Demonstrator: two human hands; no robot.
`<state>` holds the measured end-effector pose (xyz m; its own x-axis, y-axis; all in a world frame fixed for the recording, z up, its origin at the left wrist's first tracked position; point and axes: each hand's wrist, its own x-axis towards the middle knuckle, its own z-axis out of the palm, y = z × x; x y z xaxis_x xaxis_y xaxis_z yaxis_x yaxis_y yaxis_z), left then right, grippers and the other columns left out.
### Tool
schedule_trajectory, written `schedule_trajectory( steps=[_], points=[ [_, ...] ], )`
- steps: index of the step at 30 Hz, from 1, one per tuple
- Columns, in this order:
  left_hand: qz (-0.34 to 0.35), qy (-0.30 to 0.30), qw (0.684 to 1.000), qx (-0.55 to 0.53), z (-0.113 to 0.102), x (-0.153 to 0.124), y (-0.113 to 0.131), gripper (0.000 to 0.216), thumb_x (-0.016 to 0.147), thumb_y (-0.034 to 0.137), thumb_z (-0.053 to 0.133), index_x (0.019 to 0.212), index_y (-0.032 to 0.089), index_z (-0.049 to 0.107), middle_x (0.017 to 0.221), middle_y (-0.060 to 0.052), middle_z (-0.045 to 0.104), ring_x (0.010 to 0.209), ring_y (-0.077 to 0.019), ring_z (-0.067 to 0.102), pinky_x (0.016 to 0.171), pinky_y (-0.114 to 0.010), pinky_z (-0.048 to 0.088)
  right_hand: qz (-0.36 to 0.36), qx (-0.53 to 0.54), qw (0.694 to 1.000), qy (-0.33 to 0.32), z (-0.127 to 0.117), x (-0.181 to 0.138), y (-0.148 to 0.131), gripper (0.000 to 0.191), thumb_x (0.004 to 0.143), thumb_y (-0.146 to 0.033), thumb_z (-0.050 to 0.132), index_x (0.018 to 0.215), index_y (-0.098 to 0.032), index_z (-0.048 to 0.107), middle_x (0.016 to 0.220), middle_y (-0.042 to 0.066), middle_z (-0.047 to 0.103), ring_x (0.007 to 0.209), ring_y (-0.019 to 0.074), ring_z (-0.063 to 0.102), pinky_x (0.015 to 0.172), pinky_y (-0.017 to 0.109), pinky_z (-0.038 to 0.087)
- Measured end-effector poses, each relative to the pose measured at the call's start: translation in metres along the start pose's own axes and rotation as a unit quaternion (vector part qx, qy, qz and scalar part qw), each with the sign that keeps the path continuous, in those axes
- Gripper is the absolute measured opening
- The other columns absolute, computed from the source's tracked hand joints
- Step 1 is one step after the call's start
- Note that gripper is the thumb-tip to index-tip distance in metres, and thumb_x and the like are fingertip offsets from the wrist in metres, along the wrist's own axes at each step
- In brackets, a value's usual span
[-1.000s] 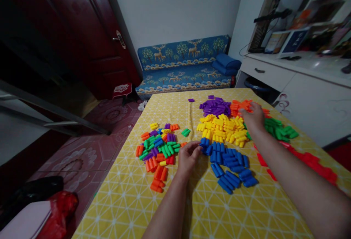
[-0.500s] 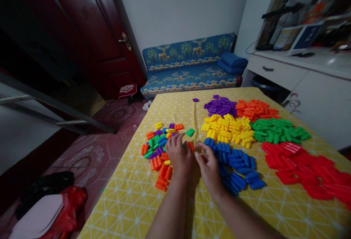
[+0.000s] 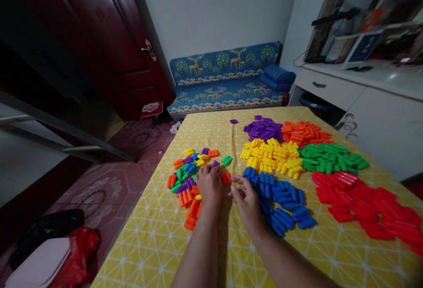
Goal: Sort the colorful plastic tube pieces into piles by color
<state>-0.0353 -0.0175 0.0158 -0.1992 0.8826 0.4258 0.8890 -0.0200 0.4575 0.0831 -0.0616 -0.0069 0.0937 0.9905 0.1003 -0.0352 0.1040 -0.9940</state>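
Lower centre of frame: my right hand is loosely open, no piece visible in it, beside blue pieces. My left hand bends over mixed pieces, left of centre on the counter; I cannot tell its grip. I judge them light, stiff, slightly slippery, best pinched across their sides. Beyond: purple pile.

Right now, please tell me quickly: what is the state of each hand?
Left hand: over the mixed-colour plastic blocks; grip hidden, cannot be told.
Right hand: loosely open beside the blue plastic blocks, no block visible in it.
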Motion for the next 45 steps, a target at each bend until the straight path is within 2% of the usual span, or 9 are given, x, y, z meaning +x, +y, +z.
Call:
schedule_trajectory(
  steps=[4,7,11,20,27,32,36,40,45],
  points=[
    [0.022,0.027,0.988,-0.148,-0.002,0.0,0.004,0.023,0.08,0.013,0.055,0.091,0.023,0.073,0.097,-0.007,0.068,0.095,-0.024,0.06,0.087,-0.038,0.042,-0.016,-0.016,1.0,0.012,0.0,0.003,0.005,0.035,0.088,-0.041,0.059,0.117,-0.022,0.06,0.115,0.009,0.067,0.076,0.018,0.067,0.068,0.033,0.056],
    [0.029,0.04,0.954,-0.296,-0.005,-0.003,0.012,0.019,0.073,0.006,0.05,0.076,0.02,0.063,0.083,-0.003,0.064,0.084,-0.0192,0.059,0.079,-0.031,0.044,-0.033,-0.018,0.999,0.026,0.0,0.004,0.004,0.034,0.089,-0.042,0.058,0.116,-0.022,0.061,0.119,0.009,0.067,0.098,0.0221,0.066,0.085,0.036,0.055],
    [0.037,-0.02,0.921,-0.388,-0.01,-0.011,0.021,0.017,0.066,0.004,0.045,0.067,0.02,0.05,0.072,0.0,0.053,0.073,-0.0165,0.053,0.071,-0.027,0.042,-0.022,0.029,0.999,0.011,-0.001,0.002,-0.003,0.039,0.09,-0.045,0.056,0.123,-0.024,0.056,0.12,0.008,0.067,0.11,0.0234,0.064,0.093,0.037,0.052],
    [0.146,-0.083,0.893,-0.417,-0.012,-0.015,0.021,0.014,0.072,0.011,0.041,0.063,0.02,0.048,0.071,-0.003,0.053,0.071,-0.0173,0.051,0.07,-0.029,0.039,-0.087,-0.017,0.99,0.106,-0.006,0.003,-0.015,0.025,0.088,-0.043,0.06,0.098,-0.022,0.067,0.1,0.007,0.07,0.095,0.0241,0.065,0.087,0.039,0.053],
    [0.07,-0.06,0.9,-0.425,-0.01,-0.021,0.029,0.018,0.071,0.011,0.04,0.059,0.02,0.05,0.062,-0.002,0.056,0.063,-0.0165,0.053,0.064,-0.027,0.039,-0.069,0.003,0.986,0.151,-0.009,0.004,-0.027,0.025,0.086,-0.044,0.06,0.097,-0.022,0.064,0.082,0.004,0.067,0.073,0.0206,0.063,0.067,0.034,0.053],
    [0.037,-0.1,0.932,-0.346,-0.004,-0.025,0.03,0.024,0.074,0.012,0.04,0.063,0.019,0.06,0.063,-0.002,0.064,0.06,-0.016,0.057,0.06,-0.026,0.038,-0.069,0.05,0.982,0.17,-0.014,0.008,-0.034,0.026,0.087,-0.044,0.06,0.1,-0.021,0.061,0.065,-0.001,0.06,0.06,0.0166,0.059,0.061,0.031,0.052],
    [0.052,-0.149,0.957,-0.243,0.001,-0.022,0.029,0.024,0.074,0.011,0.044,0.068,0.019,0.065,0.065,-0.002,0.067,0.062,-0.0164,0.059,0.062,-0.026,0.039,-0.054,0.048,0.989,0.129,-0.022,0.037,-0.038,0.031,0.081,-0.046,0.065,0.097,-0.019,0.064,0.075,0.002,0.067,0.063,0.0158,0.062,0.059,0.028,0.053],
    [0.057,-0.137,0.96,-0.237,0.006,-0.019,0.027,0.027,0.073,0.007,0.045,0.076,0.019,0.069,0.08,-0.003,0.071,0.078,-0.0169,0.064,0.073,-0.026,0.046,-0.029,0.014,0.997,0.064,-0.034,0.099,-0.041,0.034,0.066,-0.046,0.074,0.082,-0.017,0.067,0.066,0.003,0.067,0.055,0.016,0.062,0.048,0.026,0.051],
    [0.061,-0.118,0.955,-0.265,0.013,-0.018,0.024,0.032,0.079,0.005,0.046,0.093,0.019,0.072,0.111,-0.008,0.069,0.103,-0.0188,0.064,0.09,-0.03,0.051,-0.038,0.019,0.991,0.126,-0.045,0.164,-0.048,0.037,0.063,-0.044,0.074,0.086,-0.016,0.064,0.074,0.004,0.068,0.061,0.0171,0.066,0.058,0.031,0.056]
  ],
)
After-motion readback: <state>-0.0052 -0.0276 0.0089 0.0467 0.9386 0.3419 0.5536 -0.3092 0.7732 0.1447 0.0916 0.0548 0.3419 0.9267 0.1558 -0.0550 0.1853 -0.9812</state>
